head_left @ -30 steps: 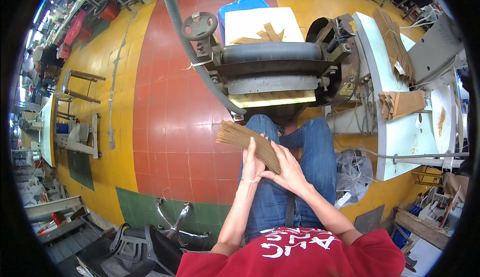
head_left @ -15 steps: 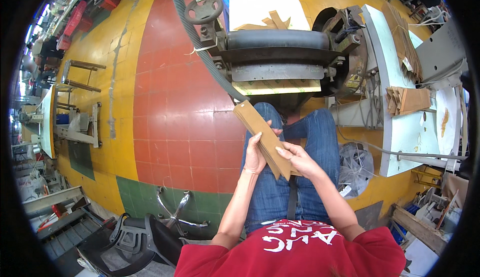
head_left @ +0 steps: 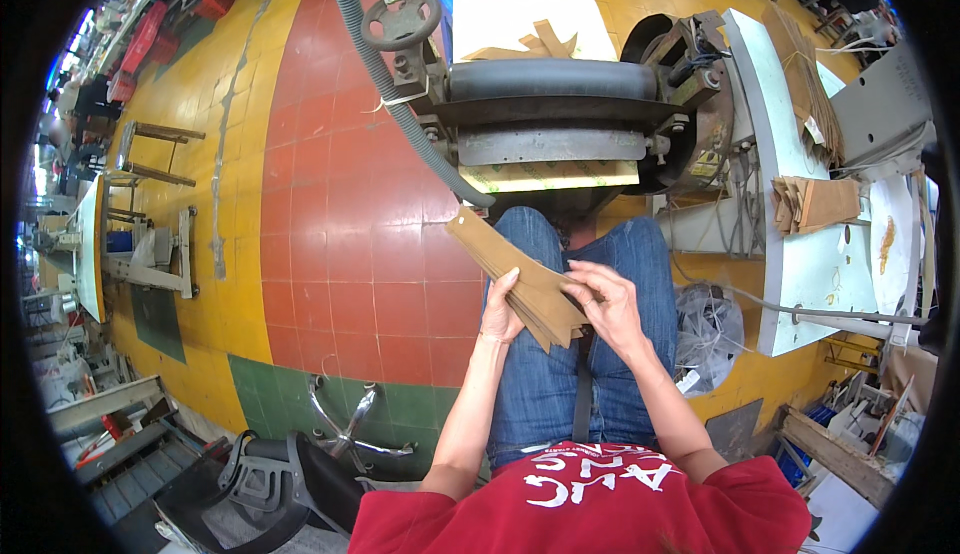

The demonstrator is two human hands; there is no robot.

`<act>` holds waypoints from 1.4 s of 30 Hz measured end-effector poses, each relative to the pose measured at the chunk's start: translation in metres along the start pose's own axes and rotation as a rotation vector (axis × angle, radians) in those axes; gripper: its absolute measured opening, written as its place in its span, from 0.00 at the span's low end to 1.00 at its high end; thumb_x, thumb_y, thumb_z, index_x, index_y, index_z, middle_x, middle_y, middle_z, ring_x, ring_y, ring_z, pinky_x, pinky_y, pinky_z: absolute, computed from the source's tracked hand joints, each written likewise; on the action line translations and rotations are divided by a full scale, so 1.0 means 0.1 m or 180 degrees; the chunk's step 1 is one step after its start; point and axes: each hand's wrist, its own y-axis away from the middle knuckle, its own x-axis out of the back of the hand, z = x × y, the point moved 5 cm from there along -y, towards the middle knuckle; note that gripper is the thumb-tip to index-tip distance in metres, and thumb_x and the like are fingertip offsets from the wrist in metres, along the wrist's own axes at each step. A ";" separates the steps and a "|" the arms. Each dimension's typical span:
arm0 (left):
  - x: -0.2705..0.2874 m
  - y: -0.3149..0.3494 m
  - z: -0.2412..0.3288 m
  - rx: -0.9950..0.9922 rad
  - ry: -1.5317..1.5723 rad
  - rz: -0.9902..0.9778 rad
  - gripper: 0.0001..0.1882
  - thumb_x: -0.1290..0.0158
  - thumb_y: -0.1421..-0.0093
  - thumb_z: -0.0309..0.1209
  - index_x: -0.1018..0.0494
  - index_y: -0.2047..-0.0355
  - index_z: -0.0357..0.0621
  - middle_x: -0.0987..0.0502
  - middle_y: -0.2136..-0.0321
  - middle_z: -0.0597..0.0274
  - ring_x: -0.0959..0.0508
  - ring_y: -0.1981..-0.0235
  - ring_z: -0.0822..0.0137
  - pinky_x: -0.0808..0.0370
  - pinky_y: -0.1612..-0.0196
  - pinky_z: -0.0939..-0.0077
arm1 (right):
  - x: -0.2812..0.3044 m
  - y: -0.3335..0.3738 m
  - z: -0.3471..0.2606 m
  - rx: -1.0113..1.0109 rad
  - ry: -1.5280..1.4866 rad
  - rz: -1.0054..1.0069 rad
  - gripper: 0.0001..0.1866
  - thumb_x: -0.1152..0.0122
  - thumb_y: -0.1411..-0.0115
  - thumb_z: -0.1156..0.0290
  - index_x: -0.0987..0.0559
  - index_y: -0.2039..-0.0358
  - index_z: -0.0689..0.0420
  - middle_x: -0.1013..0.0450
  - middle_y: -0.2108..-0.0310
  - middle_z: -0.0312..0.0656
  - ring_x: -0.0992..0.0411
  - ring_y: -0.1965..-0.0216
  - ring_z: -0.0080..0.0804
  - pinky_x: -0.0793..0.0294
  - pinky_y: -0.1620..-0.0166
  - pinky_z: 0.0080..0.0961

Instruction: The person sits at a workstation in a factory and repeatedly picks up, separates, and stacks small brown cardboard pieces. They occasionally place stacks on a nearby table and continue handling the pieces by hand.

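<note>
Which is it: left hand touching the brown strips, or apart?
Touching: the head view shows the left hand holding the brown strips, its thumb lying over their edge.

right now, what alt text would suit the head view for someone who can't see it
A seated person holds a fanned stack of brown strips in the left hand above blue jeans, the right hand at its edge. A roller machine stands ahead; on the right, a pale table bears more brown pieces.

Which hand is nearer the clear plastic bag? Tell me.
Right. The right hand is left of the clear plastic bag; the left hand is farther left.
</note>
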 end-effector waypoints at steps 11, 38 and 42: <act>0.03 -0.06 0.00 0.0122 0.0042 0.0007 0.21 0.46 0.42 0.36 0.35 0.50 0.43 0.25 0.60 0.53 0.25 0.55 0.58 0.25 0.51 0.61 | -0.19 -0.03 0.90 -0.2605 -0.2385 0.0355 0.14 0.43 0.37 0.66 0.25 0.55 0.63 0.23 0.68 0.40 0.24 0.74 0.24 0.25 0.69 0.18; 0.05 -0.10 -0.02 0.0263 -0.0026 0.0011 0.21 0.47 0.43 0.36 0.35 0.51 0.41 0.25 0.61 0.53 0.24 0.57 0.60 0.26 0.51 0.60 | -0.46 -0.81 0.77 -0.1712 -0.3334 0.0793 0.21 0.43 0.36 0.64 0.32 0.48 0.64 0.27 0.58 0.45 0.27 0.56 0.26 0.28 0.53 0.20; 0.03 -0.12 0.00 0.0280 0.0156 -0.0235 0.22 0.46 0.44 0.35 0.35 0.51 0.40 0.26 0.59 0.52 0.25 0.55 0.58 0.27 0.49 0.58 | -0.54 -0.72 0.92 -0.2048 -0.2192 0.1034 0.30 0.40 0.38 0.60 0.36 0.43 0.65 0.30 0.51 0.47 0.34 0.47 0.28 0.36 0.44 0.24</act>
